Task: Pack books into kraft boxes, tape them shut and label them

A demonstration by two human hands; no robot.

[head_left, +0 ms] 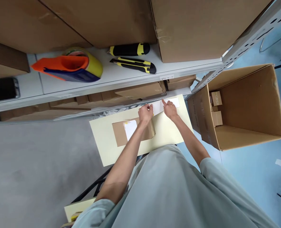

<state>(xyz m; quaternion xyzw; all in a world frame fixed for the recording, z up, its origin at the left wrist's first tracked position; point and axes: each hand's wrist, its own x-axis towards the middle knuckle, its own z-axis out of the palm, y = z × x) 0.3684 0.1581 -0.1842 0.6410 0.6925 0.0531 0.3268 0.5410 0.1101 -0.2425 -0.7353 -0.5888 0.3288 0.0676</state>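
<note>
A long white paper strip (pixel 158 107) lies on a pale yellow board (pixel 175 126) in front of me. My left hand (pixel 145 114) is closed, pinching the strip's left end between thumb and fingers. Resting on the strip farther right, my right hand (pixel 170 109) has one finger stretched out and its other fingers partly bent. Below my left hand is a brown cardboard box (pixel 120 134), bearing a white label (pixel 130 128); my left forearm hides part of it.
A big open carton (pixel 249 107) with several small boxes (pixel 216 98) stands at right. On the shelf ahead lie an orange and blue tape dispenser (pixel 69 68), two utility knives (pixel 129 49) and a black phone-like object (pixel 2 89). Large cartons (pixel 121 22) fill the shelf's back.
</note>
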